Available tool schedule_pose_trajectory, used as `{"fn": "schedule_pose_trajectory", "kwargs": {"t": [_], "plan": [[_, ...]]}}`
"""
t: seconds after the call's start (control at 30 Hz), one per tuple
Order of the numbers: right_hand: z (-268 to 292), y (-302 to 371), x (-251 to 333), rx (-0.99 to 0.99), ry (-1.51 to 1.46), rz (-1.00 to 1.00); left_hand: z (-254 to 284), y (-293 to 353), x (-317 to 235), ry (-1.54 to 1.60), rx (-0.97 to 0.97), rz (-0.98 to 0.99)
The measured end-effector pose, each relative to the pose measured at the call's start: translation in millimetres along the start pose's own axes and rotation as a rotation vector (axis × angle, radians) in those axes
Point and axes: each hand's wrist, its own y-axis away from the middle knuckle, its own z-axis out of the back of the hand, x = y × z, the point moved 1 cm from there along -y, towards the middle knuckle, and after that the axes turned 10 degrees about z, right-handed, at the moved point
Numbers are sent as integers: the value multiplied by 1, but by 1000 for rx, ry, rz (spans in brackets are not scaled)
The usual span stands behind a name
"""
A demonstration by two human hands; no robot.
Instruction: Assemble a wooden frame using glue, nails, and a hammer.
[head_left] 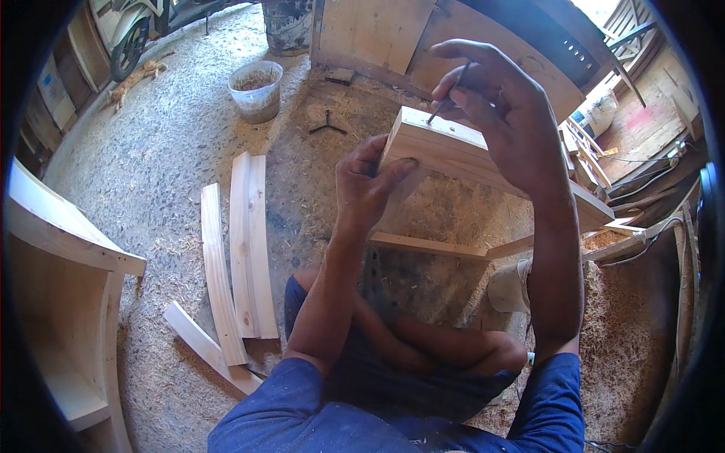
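A pale wooden beam [453, 155] is raised in front of me, its far left end tilted up. My left hand [368, 185] grips that end, thumb on the near side and fingers behind it. Above the beam, the fingers of my right hand [502, 106] are closed round a thin dark metal rod [436, 116]. The rod slants down, and its tip meets the beam's upper face near the left end. A small dark spot shows on that face, right of the tip. My palm partly hides the rod.
Several loose boards [251, 249] lie on the floor to my left, beside a wooden cabinet [113, 302]. Ahead are a three-armed wrench [328, 125], a translucent tub [257, 94] and a large wooden panel [377, 34]. A cat [132, 81] lies far left. Shavings [604, 355] cover the right.
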Motion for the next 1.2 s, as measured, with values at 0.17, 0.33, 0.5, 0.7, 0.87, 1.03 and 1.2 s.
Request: {"fn": "schedule_pose_trajectory", "kwargs": {"t": [0.17,0.33,0.5,0.7,0.87,1.03,1.2], "plan": [[1,3,9,69,-66,7,0,8,-9,-11,17,3],[47,23,-1,-296,-13,116,7,-2,5,-177,-59,-87],[140,112,24,143,153,-350,14,-17,8,-179,-146,-116],[232,339,-81,573,1174,-848,12,-22,19,-191,-140,-161],[228,428,-143,391,666,-1114,49,-25,13,-268,-135,-174],[204,492,-214,531,930,-1269,50,-21,9,-258,-211,-187],[195,526,-249,553,986,-1312,36,-21,12,-238,-167,-181]]}}
